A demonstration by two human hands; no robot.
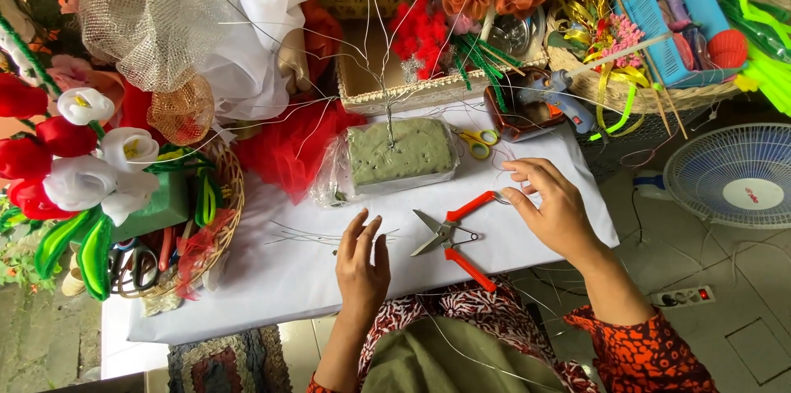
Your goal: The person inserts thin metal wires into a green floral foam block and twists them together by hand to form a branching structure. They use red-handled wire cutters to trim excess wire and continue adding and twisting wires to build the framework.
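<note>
Now | hands (362, 265) (554, 208) open, empty, by cutters (455, 236) | blue basket (651, 10): craft bits | wrap: foam block (401, 152)

red-handled cutters (455, 236) | blades open, flat on white cloth | thin wire lengths (317, 236) | loose alongside

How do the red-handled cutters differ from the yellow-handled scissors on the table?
The red-handled cutters lie open in front of the person, between the left hand and right hand; the yellow-handled scissors lie farther back beside the green foam block. The cutters look larger, with long straight handles; the scissors have small loops. Both rest on the white table.
</note>
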